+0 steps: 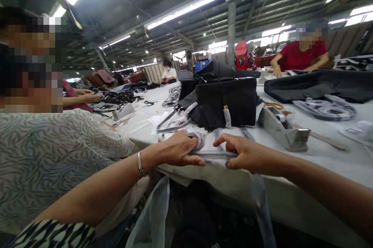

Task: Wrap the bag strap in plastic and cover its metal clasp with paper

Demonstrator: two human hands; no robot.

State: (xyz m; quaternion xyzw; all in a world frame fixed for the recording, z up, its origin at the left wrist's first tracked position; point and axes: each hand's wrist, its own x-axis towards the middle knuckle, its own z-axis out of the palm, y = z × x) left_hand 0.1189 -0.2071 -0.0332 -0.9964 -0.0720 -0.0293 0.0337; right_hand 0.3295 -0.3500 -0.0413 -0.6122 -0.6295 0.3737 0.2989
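Observation:
My left hand point(181, 150) rests at the table's front edge, its fingers curled into a small coil of plastic-wrapped grey strap point(200, 141) and its thumb stretched right. From there a straight length of the strap point(215, 154) runs along the edge into the gap of my right hand point(243, 154). That hand is open, index finger and thumb apart; its other fingers are partly hidden. A black bag point(227, 102) stands just beyond both hands, a plastic-covered tab on its front. Below my right hand a translucent strip point(262, 209) hangs over the edge.
A grey tape dispenser point(284, 129) stands right of the bag. Further right are a coiled strap point(326, 108) and another black bag point(320, 85). A person in a patterned top point(58, 162) sits close on my left. Other people work around the white table point(320, 166).

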